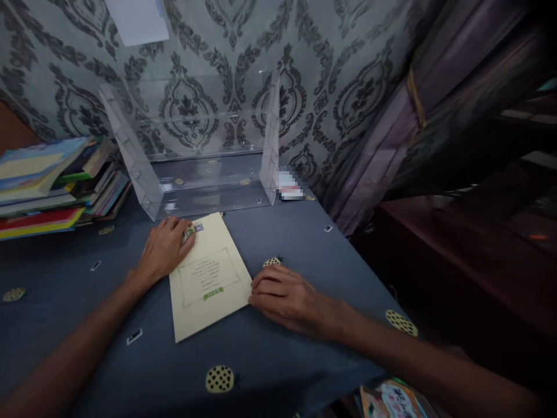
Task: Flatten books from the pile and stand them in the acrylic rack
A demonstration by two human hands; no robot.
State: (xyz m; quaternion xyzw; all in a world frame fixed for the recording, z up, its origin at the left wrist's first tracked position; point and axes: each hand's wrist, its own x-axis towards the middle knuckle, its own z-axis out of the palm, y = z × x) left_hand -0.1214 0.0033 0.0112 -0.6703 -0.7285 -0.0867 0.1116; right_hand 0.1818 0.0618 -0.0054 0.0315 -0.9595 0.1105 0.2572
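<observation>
Book [195, 316] on blue cloth [152, 377], left hand [165, 248] over its upper left edge, right hand [289, 299] at its right edge, cannot tell whether either grips, rack [136, 157] behind

Two bare hands [296, 301] with slim fingers [273, 288], narrow wrists [143, 276] and long, slender, bare forearms [398, 353]

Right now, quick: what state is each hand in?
Left hand: curled over the upper left of the cream booklet; grip cannot be told.
Right hand: curled at the cream booklet's lower right edge; pinch cannot be told.
</observation>
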